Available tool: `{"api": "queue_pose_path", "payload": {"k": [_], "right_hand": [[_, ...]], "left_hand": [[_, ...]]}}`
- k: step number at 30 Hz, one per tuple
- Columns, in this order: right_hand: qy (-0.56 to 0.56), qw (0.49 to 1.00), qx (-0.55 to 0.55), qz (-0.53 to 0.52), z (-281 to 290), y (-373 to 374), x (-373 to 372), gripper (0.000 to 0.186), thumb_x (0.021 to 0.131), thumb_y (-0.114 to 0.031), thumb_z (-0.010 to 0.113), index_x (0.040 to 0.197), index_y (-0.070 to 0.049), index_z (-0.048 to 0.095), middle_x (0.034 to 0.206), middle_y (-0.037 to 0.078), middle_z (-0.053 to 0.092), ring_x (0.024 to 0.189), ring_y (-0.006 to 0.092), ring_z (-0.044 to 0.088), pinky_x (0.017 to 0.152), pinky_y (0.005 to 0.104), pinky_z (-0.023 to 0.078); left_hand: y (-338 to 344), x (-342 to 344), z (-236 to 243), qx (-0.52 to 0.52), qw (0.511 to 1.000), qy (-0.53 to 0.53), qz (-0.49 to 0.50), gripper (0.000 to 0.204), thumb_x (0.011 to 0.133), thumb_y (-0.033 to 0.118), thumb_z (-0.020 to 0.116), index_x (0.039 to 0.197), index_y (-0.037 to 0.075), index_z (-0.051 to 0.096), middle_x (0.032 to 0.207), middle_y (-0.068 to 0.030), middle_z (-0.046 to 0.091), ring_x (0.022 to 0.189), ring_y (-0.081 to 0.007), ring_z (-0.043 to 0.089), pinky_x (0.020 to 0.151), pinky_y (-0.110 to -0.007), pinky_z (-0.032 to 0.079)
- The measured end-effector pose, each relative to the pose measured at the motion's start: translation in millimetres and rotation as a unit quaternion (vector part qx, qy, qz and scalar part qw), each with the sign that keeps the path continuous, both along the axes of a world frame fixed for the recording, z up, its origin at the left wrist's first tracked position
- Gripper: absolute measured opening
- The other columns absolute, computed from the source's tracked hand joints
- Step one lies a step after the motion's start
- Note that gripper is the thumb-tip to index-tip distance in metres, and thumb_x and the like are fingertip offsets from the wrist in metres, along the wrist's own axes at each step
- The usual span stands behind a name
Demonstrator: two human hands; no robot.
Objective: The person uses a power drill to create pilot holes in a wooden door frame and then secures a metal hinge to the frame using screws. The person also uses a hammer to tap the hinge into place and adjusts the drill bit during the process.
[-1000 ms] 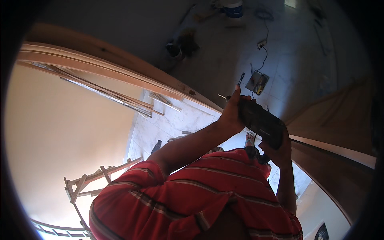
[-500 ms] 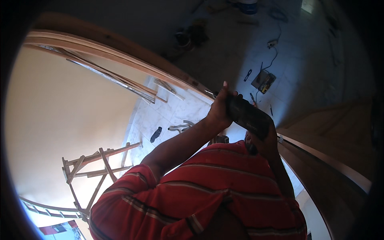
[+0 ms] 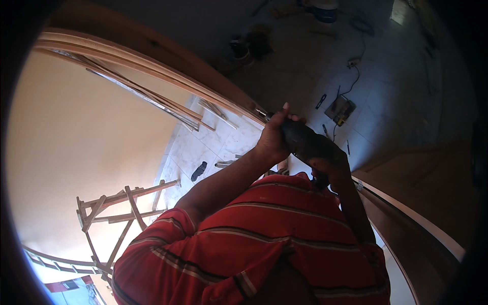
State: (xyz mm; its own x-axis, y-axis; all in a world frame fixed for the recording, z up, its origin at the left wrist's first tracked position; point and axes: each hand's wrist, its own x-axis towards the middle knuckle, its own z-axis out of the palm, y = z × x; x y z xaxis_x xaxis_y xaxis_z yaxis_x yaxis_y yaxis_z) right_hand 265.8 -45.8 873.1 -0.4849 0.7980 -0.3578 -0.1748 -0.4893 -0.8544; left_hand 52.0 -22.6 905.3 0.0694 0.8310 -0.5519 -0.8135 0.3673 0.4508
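"Where was the drill?"

"Near the wooden frame, left hand wrapped round the tool's nose, right hand gripping its handle."

"The risk?"

"The bit, perhaps touching wood, could have skated if the drill tilted."

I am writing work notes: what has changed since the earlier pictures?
The black power drill moved left, its bit now at the wooden frame; contact is unclear. The left hand and right hand kept their hold; the case stayed on the floor.
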Motion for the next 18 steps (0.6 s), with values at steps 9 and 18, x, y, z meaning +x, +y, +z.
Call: {"api": "queue_pose_path", "payload": {"k": [9, 18], "right_hand": [[0.002, 0.999, 0.044, -0.025, 16.1, -0.6, -21.8, 0.066, 0.078, -0.010, 0.082, 0.138, 0.000, 0.057, 0.088, 0.003, 0.068, 0.068, 0.0100, 0.063, 0.060, 0.0280, 0.054], [-0.020, 0.997, 0.065, -0.020, 15.7, -1.3, -25.8, 0.065, 0.080, -0.010, 0.083, 0.139, -0.001, 0.057, 0.097, 0.003, 0.069, 0.076, 0.0087, 0.063, 0.065, 0.0270, 0.054]], "left_hand": [[4.4, -18.0, 0.4, 0.011, 1.000, 0.007, 0.013, 0.033, 0.095, 0.042, 0.075, 0.082, 0.014, 0.062, 0.083, -0.0012, 0.067, 0.099, -0.0243, 0.067, 0.095, -0.047, 0.054], [6.2, -23.0, -3.6, 0.001, 1.000, 0.008, 0.011, 0.033, 0.094, 0.042, 0.076, 0.083, 0.014, 0.062, 0.082, -0.0013, 0.068, 0.098, -0.0240, 0.068, 0.094, -0.047, 0.055]]}}
